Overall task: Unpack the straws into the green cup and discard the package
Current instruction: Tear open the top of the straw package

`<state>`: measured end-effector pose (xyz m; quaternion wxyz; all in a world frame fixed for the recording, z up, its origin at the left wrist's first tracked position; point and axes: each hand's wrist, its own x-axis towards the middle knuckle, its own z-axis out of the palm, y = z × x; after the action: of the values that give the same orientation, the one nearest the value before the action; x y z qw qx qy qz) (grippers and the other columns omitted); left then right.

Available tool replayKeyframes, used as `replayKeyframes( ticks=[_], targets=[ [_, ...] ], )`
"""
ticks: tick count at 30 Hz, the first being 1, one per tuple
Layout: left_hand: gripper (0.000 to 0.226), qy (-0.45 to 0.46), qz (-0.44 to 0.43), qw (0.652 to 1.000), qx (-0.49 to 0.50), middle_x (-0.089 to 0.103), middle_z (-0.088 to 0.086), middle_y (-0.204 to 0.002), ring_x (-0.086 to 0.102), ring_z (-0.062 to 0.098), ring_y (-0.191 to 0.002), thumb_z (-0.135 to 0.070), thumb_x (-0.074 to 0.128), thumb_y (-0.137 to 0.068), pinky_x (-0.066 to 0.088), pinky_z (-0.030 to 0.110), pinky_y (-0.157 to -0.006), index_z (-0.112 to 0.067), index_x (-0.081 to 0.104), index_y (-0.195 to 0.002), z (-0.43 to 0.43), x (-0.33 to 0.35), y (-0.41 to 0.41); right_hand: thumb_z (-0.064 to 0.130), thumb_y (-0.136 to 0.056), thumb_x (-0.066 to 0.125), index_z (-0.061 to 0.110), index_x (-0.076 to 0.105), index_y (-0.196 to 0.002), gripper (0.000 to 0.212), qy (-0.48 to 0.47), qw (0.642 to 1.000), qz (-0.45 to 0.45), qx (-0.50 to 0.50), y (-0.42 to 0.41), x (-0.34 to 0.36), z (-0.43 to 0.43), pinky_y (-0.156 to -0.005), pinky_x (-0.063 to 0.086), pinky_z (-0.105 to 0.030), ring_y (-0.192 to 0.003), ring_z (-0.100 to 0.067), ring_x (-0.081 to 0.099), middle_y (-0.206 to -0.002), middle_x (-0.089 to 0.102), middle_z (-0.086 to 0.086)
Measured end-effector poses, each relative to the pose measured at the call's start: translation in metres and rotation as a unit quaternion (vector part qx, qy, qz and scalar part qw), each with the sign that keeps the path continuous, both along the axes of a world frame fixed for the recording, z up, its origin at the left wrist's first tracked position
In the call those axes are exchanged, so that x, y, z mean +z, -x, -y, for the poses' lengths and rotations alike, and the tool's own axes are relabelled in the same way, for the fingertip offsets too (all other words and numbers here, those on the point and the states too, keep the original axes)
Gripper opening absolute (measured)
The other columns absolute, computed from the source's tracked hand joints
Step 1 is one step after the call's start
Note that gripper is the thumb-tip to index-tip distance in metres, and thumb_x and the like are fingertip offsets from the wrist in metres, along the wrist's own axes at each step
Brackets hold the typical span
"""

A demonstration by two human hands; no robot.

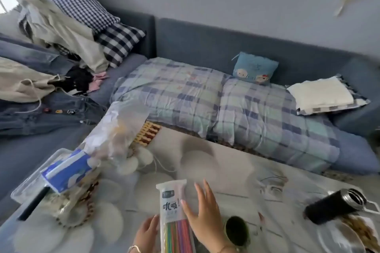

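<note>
Straw pack [174, 217] upright at bottom centre of table [226, 170], sealed top up, coloured straws [178, 236] visible through lower half. Left hand [147, 234] touching pack's left edge, fingers loosely curled, grip unclear. Right hand [202, 213] on pack's right side, fingers spread and mostly straight, flat against wrapper, not clamped. Green cup [236, 232] just right of pack, beside right wrist, opening up. Black flask [335, 205] lying on side well right of pack. Blue tissue pack [65, 170] up-left of pack.
</note>
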<state>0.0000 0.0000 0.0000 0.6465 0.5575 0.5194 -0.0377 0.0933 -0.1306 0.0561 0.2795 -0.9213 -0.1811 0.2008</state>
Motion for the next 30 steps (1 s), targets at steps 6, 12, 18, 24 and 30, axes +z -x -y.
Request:
replayKeyframes(
  ticks=[6, 12, 18, 24, 30],
  targets=[
    [0.023, -0.002, 0.016, 1.000, -0.002, 0.061, 0.014, -0.126, 0.057, 0.034, -0.124, -0.036, 0.051, -0.099, 0.041, 0.046, -0.110, -0.016, 0.059, -0.108, -0.008, -0.095, -0.014, 0.092, -0.045, -0.009, 0.043, 0.012, -0.145, 0.114, -0.005, 0.999, -0.036, 0.010, 0.025, -0.139, -0.030, -0.119, 0.016, -0.033, -0.146, -0.011, 0.004, -0.158, -0.008, 0.014],
    [0.050, 0.020, 0.118, 0.991, 0.063, 0.072, 0.017, -0.112, 0.067, 0.034, -0.103, -0.055, 0.048, -0.095, 0.052, 0.045, -0.095, -0.011, 0.065, -0.111, -0.017, -0.158, -0.036, 0.084, -0.048, -0.024, 0.036, 0.006, -0.148, 0.114, -0.022, 0.996, 0.050, 0.072, 0.020, -0.202, -0.042, -0.113, -0.007, -0.024, -0.146, -0.013, -0.012, -0.149, -0.025, 0.014],
    [0.057, -0.009, 0.203, 0.979, 0.006, 0.080, 0.002, -0.081, 0.075, 0.017, -0.081, -0.053, 0.034, -0.100, 0.057, 0.026, -0.076, -0.012, 0.073, -0.100, -0.015, -0.173, -0.044, 0.087, -0.053, -0.020, 0.040, 0.004, -0.147, 0.108, -0.077, 0.989, 0.103, 0.078, 0.021, -0.226, -0.037, -0.119, -0.004, -0.029, -0.141, -0.004, -0.017, -0.154, -0.014, 0.018],
    [0.056, -0.027, 0.264, 0.963, -0.044, 0.072, 0.008, -0.096, 0.064, 0.017, -0.081, -0.054, 0.023, -0.101, 0.052, 0.025, -0.067, -0.018, 0.065, -0.093, 0.006, -0.140, -0.015, 0.080, -0.071, 0.002, 0.040, -0.001, -0.147, 0.086, -0.137, 0.983, 0.090, 0.082, 0.054, -0.209, -0.013, -0.119, -0.007, -0.031, -0.139, -0.001, -0.025, -0.152, -0.014, 0.026],
    [0.058, -0.037, 0.341, 0.938, -0.047, 0.068, 0.007, -0.102, 0.063, 0.029, -0.101, -0.058, 0.016, -0.100, 0.046, 0.046, -0.101, -0.021, 0.060, -0.094, 0.033, -0.072, 0.058, 0.067, -0.085, 0.016, 0.045, 0.005, -0.146, 0.065, -0.221, 0.969, 0.072, 0.088, 0.124, -0.148, 0.020, -0.117, -0.008, -0.032, -0.139, 0.006, -0.021, -0.147, -0.010, 0.036]
  ],
)
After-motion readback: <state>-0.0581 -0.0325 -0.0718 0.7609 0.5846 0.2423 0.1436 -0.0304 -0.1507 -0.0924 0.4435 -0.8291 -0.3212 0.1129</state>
